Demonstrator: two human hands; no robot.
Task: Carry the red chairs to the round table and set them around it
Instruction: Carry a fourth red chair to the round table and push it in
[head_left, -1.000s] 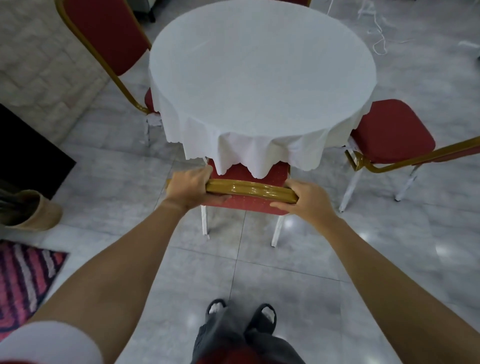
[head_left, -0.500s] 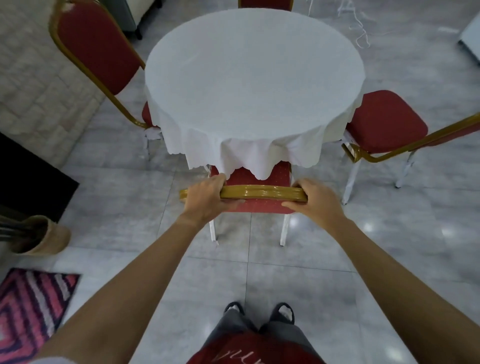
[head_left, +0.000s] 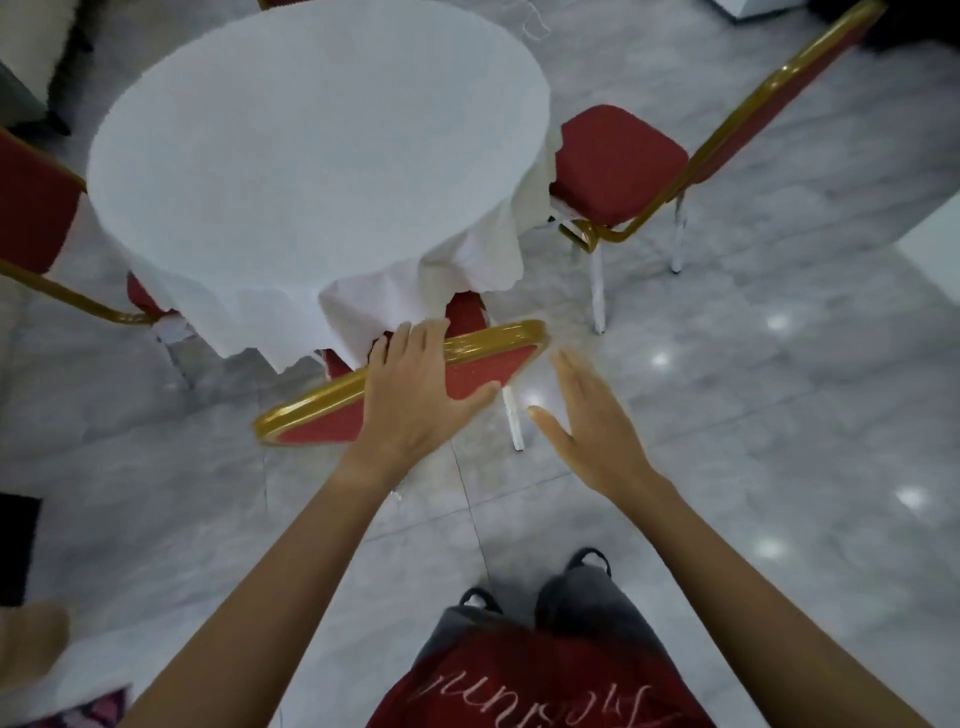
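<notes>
Nearest, left hand (head_left: 415, 395) laid flat over the gold top rail of the near chair (head_left: 483, 364), fingers spread, grip loose and not closed round it; right hand (head_left: 587, 431) just beside the rail's end, open wide and empty. Beyond, chair seat tucked under the white cloth of the round tabletop (head_left: 311, 140), with a right chair (head_left: 618, 156) and a left chair (head_left: 31, 208) drawn up at its sides. Judged step: letting go of a placed chair; next, probably fetching another if any remain.
</notes>
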